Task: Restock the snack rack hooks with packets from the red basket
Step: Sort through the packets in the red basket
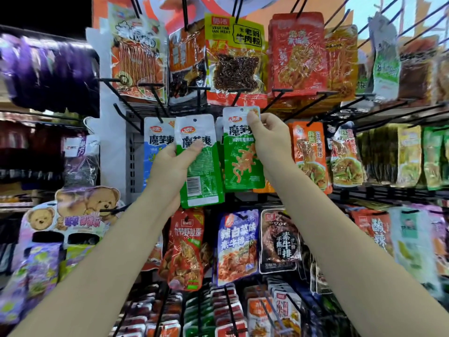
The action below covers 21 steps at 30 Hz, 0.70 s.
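Note:
My left hand (170,166) grips a green and white snack packet (201,176) by its left side, thumb across the front, holding it upright before the rack. My right hand (269,137) pinches the top right corner of a second green packet (240,161), raised close under a black hook (237,98) in the middle row. A blue packet of the same brand (155,142) hangs just left of my left hand. The red basket is out of view.
Black wire hooks (279,98) stick out toward me in rows, most loaded with packets. Orange packets (308,152) hang right of my right hand. A bear-printed display (80,207) stands at lower left. Purple packs (48,71) fill the upper left shelf.

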Available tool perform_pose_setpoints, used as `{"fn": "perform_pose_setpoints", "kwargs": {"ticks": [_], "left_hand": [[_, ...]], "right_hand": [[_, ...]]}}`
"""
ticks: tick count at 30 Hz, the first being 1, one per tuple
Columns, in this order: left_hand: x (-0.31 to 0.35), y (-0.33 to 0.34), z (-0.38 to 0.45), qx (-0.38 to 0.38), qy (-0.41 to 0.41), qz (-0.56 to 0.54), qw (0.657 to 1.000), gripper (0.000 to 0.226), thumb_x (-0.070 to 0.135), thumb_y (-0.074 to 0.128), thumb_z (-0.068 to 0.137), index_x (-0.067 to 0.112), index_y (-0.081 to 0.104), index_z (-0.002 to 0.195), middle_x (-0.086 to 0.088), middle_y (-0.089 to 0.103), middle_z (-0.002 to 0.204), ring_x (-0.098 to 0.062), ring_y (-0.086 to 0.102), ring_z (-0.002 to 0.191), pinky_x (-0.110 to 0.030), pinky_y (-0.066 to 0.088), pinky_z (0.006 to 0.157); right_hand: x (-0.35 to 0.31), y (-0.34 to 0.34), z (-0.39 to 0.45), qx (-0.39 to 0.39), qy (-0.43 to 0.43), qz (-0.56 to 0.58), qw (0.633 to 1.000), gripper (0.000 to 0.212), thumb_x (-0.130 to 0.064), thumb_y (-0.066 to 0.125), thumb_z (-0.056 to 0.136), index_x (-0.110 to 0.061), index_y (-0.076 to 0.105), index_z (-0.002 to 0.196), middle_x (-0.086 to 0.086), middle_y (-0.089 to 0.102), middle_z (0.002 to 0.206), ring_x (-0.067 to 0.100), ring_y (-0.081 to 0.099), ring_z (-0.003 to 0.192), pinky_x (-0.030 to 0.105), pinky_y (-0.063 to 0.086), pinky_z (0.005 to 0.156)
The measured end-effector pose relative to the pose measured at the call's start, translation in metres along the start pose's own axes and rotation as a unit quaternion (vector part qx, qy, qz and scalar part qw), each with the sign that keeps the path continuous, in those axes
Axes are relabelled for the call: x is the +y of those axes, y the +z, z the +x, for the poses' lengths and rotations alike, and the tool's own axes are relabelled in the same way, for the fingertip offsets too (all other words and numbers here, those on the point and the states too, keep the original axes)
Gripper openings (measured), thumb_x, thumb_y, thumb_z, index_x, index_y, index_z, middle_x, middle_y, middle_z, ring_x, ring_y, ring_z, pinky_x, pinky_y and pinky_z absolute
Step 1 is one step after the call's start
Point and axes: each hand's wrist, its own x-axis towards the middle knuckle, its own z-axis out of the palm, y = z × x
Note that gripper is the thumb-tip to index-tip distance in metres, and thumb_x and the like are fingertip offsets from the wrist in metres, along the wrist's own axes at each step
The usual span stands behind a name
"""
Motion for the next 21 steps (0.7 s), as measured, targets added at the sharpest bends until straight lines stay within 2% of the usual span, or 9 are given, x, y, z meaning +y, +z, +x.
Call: {"fn": "perform_pose_setpoints", "kwargs": {"ticks": [2,3,5,8,10,14,17,19,21], "left_hand": [[-0.001,0.001,-0.001,0.021,-0.003,0.021,1.0,0.05,0.032,0.079,0.086,0.007,0.059,0.124,-0.008,0.07,0.122,-0.03,0.064,0.119,-0.056,0.046,0.109],[-0.004,-0.001,0.002,0.025,-0.004,0.046,0.999,0.032,0.026,0.077,0.089,0.011,0.065,0.115,-0.007,0.073,0.114,-0.029,0.067,0.113,-0.055,0.048,0.106],[-0.006,-0.001,0.004,0.016,0.002,0.054,0.998,0.016,0.023,0.077,0.088,0.014,0.071,0.1,-0.008,0.076,0.107,-0.029,0.07,0.105,-0.056,0.051,0.103],[-0.006,-0.002,0.004,0.019,-0.001,0.054,0.998,0.016,0.024,0.081,0.084,0.011,0.072,0.087,-0.016,0.076,0.1,-0.03,0.07,0.092,-0.06,0.053,0.098],[-0.005,-0.003,0.004,0.02,-0.004,0.045,0.999,0.017,0.022,0.08,0.085,0.008,0.071,0.086,-0.016,0.075,0.097,-0.028,0.07,0.086,-0.061,0.054,0.095],[-0.004,-0.005,0.004,0.002,-0.002,0.041,0.999,0.034,0.031,0.085,0.078,0.003,0.07,0.091,-0.024,0.072,0.107,-0.031,0.068,0.092,-0.064,0.051,0.097],[-0.006,-0.006,0.008,0.007,-0.011,0.048,0.999,0.017,0.021,0.077,0.088,0.005,0.071,0.089,-0.015,0.074,0.096,-0.028,0.07,0.085,-0.057,0.056,0.092],[-0.005,-0.005,0.01,0.002,-0.013,0.054,0.998,0.015,0.02,0.076,0.089,0.006,0.071,0.088,-0.01,0.075,0.092,-0.026,0.071,0.081,-0.049,0.06,0.087],[-0.004,-0.006,0.012,-0.011,-0.018,0.054,0.998,0.015,0.019,0.075,0.089,0.006,0.07,0.085,-0.006,0.076,0.084,-0.022,0.071,0.074,-0.04,0.061,0.076]], "right_hand": [[0.0,0.003,0.004,0.006,0.004,-0.01,1.0,0.038,-0.036,0.057,0.101,-0.011,0.043,0.076,-0.008,0.026,0.056,0.006,0.024,0.044,0.021,0.022,0.045],[0.0,0.004,0.006,0.007,0.004,-0.014,1.0,0.04,-0.037,0.058,0.101,-0.011,0.042,0.075,-0.008,0.026,0.056,0.005,0.024,0.043,0.02,0.022,0.044],[-0.002,0.005,0.008,0.009,-0.004,-0.014,1.0,0.04,-0.038,0.06,0.1,-0.01,0.045,0.075,-0.007,0.027,0.056,0.006,0.024,0.045,0.02,0.023,0.044],[-0.002,0.007,0.01,0.011,-0.028,-0.019,0.999,0.04,-0.034,0.062,0.098,-0.001,0.055,0.077,-0.005,0.033,0.059,0.008,0.028,0.051,0.026,0.028,0.052],[-0.001,0.008,0.009,0.008,-0.038,-0.026,0.999,0.037,-0.032,0.063,0.098,-0.003,0.056,0.076,-0.006,0.034,0.057,0.008,0.029,0.051,0.027,0.028,0.053],[0.004,0.004,0.009,0.014,-0.029,-0.02,0.999,0.037,-0.033,0.063,0.098,-0.011,0.051,0.07,-0.007,0.032,0.054,0.007,0.028,0.048,0.024,0.028,0.049],[0.006,0.005,0.012,0.01,-0.022,-0.022,0.999,0.039,-0.03,0.065,0.097,-0.011,0.048,0.067,-0.007,0.032,0.052,0.006,0.028,0.044,0.022,0.028,0.046],[0.007,0.006,0.014,0.003,-0.011,-0.052,0.999,0.039,-0.029,0.067,0.096,-0.01,0.049,0.067,-0.004,0.035,0.055,0.005,0.03,0.042,0.023,0.03,0.047],[0.006,0.004,0.012,0.012,-0.023,-0.123,0.992,0.03,-0.031,0.072,0.092,-0.009,0.056,0.079,-0.002,0.045,0.062,0.005,0.039,0.049,0.026,0.034,0.049]]}}
